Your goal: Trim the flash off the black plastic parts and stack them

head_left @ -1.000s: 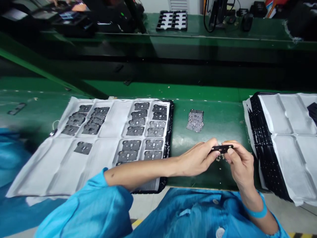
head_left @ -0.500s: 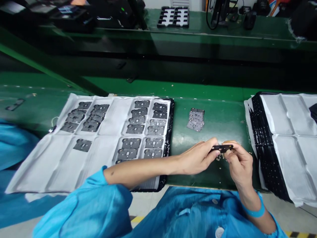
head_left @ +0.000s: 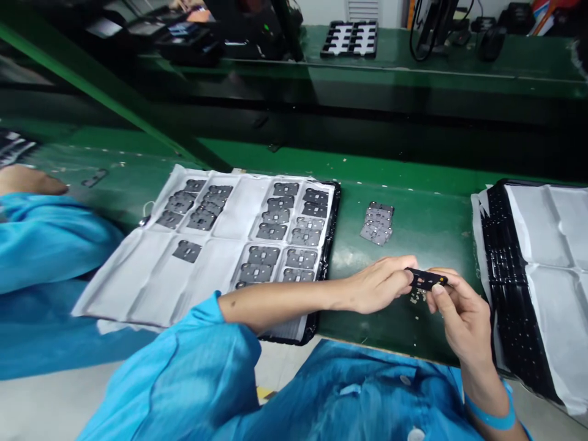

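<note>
Between my two hands is a flat black plate (head_left: 425,279) with small cutouts and a yellow spot. My left hand (head_left: 383,284) pinches its left end, fingers closed. At the other end, my right hand (head_left: 457,303) grips it with the thumb on the face near the yellow spot. Tiny pale bits (head_left: 417,297) lie on the green table (head_left: 367,331) under the plate. A short overlapping row of dark grey plates (head_left: 378,223) rests on the table beyond my left hand.
To the left, a white-lined tray (head_left: 220,245) holds several grey plates in its compartments. On the right stands a stack of black trays (head_left: 509,263) with white lining. Another person's blue sleeve (head_left: 50,239) is at the far left. A green beam (head_left: 114,104) slants across the upper left.
The plate in my hands has tilted so more of its flat face shows. My view has swung left, bringing another person's arm further into sight.
</note>
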`<state>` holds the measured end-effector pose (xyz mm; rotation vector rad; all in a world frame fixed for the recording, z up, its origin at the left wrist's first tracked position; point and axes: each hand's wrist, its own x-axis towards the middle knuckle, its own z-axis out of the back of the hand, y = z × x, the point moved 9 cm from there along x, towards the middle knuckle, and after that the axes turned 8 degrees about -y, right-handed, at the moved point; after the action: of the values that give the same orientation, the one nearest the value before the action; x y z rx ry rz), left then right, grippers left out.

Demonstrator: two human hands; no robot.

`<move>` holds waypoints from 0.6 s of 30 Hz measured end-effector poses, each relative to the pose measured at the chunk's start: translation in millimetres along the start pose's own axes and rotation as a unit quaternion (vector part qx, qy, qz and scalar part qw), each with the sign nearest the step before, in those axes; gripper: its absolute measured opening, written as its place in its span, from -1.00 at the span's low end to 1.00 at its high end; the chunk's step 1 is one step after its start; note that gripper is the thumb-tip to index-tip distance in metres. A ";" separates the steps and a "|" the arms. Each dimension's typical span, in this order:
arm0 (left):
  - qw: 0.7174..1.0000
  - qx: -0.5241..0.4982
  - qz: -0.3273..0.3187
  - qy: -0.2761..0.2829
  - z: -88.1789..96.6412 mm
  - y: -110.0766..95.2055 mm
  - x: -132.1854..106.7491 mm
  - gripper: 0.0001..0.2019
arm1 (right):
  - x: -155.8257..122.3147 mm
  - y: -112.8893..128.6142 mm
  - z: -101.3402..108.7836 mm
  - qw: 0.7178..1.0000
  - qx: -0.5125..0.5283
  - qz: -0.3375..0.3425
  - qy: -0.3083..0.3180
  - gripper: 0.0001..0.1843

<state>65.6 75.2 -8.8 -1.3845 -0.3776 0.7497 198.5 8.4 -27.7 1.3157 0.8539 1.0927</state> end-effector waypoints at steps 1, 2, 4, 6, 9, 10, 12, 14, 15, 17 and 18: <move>1.000 0.000 -0.010 -0.005 0.7 -0.4 -0.6 -0.80 | -0.5 1.6 -0.6 1.000 0.001 0.005 0.000 -0.85; 1.000 0.003 -0.019 -0.010 1.2 -0.6 -1.0 -0.79 | -1.0 2.9 -0.8 1.000 0.002 0.009 0.000 -0.85; 0.999 0.009 -0.032 -0.017 1.9 -0.4 -1.6 -0.79 | -2.2 4.2 -0.9 1.000 0.004 0.015 0.000 -0.85; 0.999 0.017 -0.038 -0.019 2.0 0.6 -1.3 -0.78 | -3.5 4.4 -0.8 1.000 0.008 0.020 0.000 -0.84; 0.999 0.028 -0.045 -0.010 0.7 1.5 0.1 -0.80 | -5.2 3.2 -1.1 1.000 0.011 0.021 0.001 -0.84; 0.998 0.031 -0.048 -0.007 0.3 1.3 0.7 -0.81 | -5.6 2.4 -1.2 1.000 0.011 0.019 0.001 -0.84; 0.998 0.033 -0.053 -0.001 -0.2 0.7 1.6 -0.83 | -6.2 0.7 -1.2 1.000 0.012 0.013 0.001 -0.84; 0.998 0.037 -0.054 0.005 -1.1 0.5 2.5 -0.85 | -6.4 -0.6 -0.8 1.000 0.014 0.006 0.000 -0.85; 0.998 0.040 -0.051 0.007 -1.5 0.8 3.0 -0.86 | -6.4 -1.0 -0.4 1.000 0.015 0.003 0.000 -0.84; 0.998 0.050 -0.044 0.011 -2.0 1.8 4.1 -0.88 | -6.0 -0.9 1.1 1.000 0.014 0.001 -0.001 -0.84; 0.998 0.054 -0.039 0.014 -2.4 2.5 4.7 -0.89 | -5.6 -0.7 2.2 1.000 0.012 0.001 -0.002 -0.84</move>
<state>69.9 76.6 -12.6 -1.2694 -0.3621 0.6772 199.1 2.4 -28.7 1.3386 0.8657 1.0851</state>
